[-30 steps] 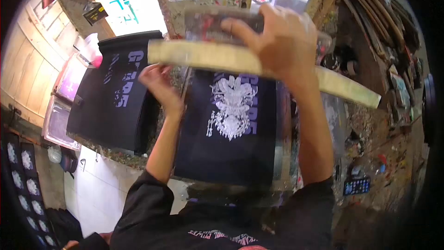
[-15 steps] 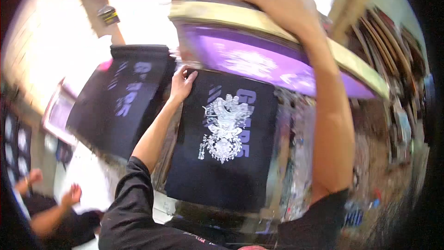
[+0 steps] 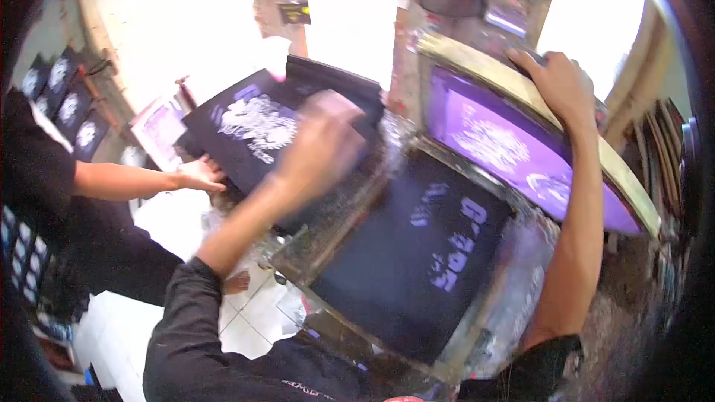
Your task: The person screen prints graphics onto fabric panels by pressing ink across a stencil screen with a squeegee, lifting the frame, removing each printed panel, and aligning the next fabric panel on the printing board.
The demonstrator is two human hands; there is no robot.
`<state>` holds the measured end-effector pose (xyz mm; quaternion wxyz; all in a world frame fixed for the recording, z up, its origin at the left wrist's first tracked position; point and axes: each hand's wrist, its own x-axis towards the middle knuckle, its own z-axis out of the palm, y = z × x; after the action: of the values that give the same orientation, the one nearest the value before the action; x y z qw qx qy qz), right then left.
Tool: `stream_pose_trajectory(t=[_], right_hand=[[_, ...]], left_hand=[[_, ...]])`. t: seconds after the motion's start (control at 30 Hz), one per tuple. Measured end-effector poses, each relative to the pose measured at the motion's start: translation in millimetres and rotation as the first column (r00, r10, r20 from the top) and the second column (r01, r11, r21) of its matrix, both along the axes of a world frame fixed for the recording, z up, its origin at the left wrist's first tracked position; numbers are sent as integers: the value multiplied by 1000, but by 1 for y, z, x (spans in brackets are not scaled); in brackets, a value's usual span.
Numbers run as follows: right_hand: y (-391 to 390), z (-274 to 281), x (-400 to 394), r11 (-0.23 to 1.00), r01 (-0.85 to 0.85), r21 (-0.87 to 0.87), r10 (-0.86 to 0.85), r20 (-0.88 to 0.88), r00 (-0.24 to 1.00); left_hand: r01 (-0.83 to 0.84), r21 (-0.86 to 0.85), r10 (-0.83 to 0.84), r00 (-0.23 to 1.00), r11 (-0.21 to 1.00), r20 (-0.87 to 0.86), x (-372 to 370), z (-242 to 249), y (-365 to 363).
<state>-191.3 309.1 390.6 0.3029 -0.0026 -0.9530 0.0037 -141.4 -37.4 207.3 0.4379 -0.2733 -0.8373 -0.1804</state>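
My left hand (image 3: 324,141) is smeared by motion over the right part of a black fabric panel (image 3: 212,115) with a white ornate print. Its fingers are too blurred to show whether they grip the panel. On the right, my right hand (image 3: 562,85) is wrapped over the upper edge of a tilted screen printing frame (image 3: 477,71). Purple mesh (image 3: 544,160) with a pale design fills that frame. Below it lies a black printing board (image 3: 395,253) bearing purplish lettering and stripes.
A co-worker's open hand (image 3: 201,175) is by the panel's lower left edge. Black pieces with white prints (image 3: 67,108) hang or stand at the far left. Thin boards (image 3: 663,145) lean at the right. White floor tiles (image 3: 249,327) show below.
The white-printed black panel has moved left off the middle board, along with my left hand. My right hand stays on the frame. The view has turned left, and the co-worker's hand is nearer the panel.
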Motion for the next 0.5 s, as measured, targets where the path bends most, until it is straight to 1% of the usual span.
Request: stream_pose_trajectory(t=[0.03,0.07,0.1,0.13,0.2,0.23,0.27,0.3,0.33,0.37,0.4,0.43,0.47,0.5], right_hand=[[11,-5,-1,999,-23,43,24,-24,999],[18,-5,5,999,-33,33,33,-5,999],[23,-5,12,999,-30,26,29,13,999],[30,-9,16,999,-40,35,40,-13,999],[19,-15,16,998,-44,47,48,-67,997],[12,-16,16,998,-51,47,55,-87,995],[7,-18,16,999,-19,36,22,-74,997],[-2,-16,17,1000,-9,11,9,-10,1000],[-10,-10,18,1000,1,-8,-1,40,999],[-21,-1,19,1000,21,-4,-21,42,999],[-21,5,25,998,-45,-41,47,55,997],[-20,6,27,991,-105,-82,110,65,992],[-19,2,17,996,-60,-67,61,14,998],[-20,7,19,986,-77,-146,81,24,996]], left_hand=[[264,-218,-279,959,939,-41,20,-30,74],[574,-385,-425,809,723,407,51,-61,156],[768,-178,-678,630,615,378,82,-106,214],[912,-32,-867,400,410,299,113,-150,273],[886,-54,-786,435,460,439,144,-191,324],[836,-99,-681,502,540,534,146,-199,328],[806,-176,-537,522,566,662,140,-194,313],[769,-265,-367,538,581,758,127,-184,286],[716,-248,-304,546,652,781,111,-179,251],[656,-227,-244,545,719,802,95,-176,210],[551,-114,-281,580,827,764,86,-195,171],[439,10,-309,615,899,725,78,-214,143],[415,-85,-247,680,906,691,81,-202,133],[378,-172,-183,736,910,652,89,-192,125]])
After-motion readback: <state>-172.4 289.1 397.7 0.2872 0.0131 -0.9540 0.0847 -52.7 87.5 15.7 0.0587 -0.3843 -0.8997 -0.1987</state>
